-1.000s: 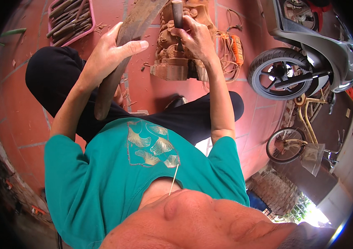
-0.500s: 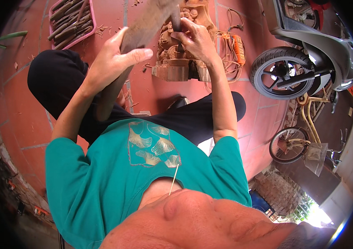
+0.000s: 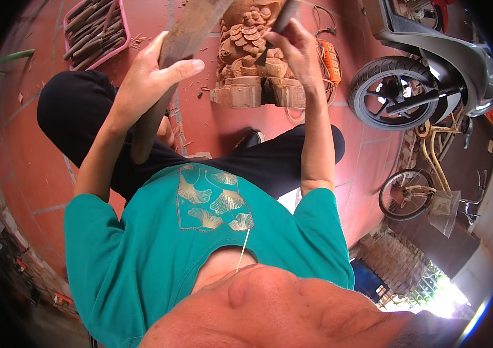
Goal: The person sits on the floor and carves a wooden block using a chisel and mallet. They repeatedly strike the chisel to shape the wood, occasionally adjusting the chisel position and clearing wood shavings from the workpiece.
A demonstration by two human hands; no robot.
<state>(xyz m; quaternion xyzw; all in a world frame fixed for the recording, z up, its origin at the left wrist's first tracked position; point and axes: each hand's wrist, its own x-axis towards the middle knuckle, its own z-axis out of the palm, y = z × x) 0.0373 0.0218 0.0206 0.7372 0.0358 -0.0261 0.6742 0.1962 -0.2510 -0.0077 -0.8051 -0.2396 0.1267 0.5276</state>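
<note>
My left hand [image 3: 149,84] is wrapped round a long, heavy wooden mallet [image 3: 191,35], its thumb lying along the wood. The mallet's thick end runs off the top edge, and its thin end hangs over my lap. In front of me, a reddish-brown wood carving [image 3: 249,35] with scale-like relief rests on the floor. At its right side my right hand [image 3: 303,57] pinches a dark chisel [image 3: 284,17]. The chisel slants down to the left, its tip in front of the carving's lower part. Whether the tip touches the wood I cannot tell.
A pink basket [image 3: 126,42] of chisels stands at the far left. Beyond my right hand lies an orange power strip [image 3: 332,62] with tangled cord. A motorbike [image 3: 432,55] and a bicycle [image 3: 409,194] stand on the right. Wood chips [image 3: 139,40] litter the tiled floor.
My right hand has shifted right and the chisel has tipped from near upright to a slant, uncovering more of the carving. The mallet stays in my left hand, little moved.
</note>
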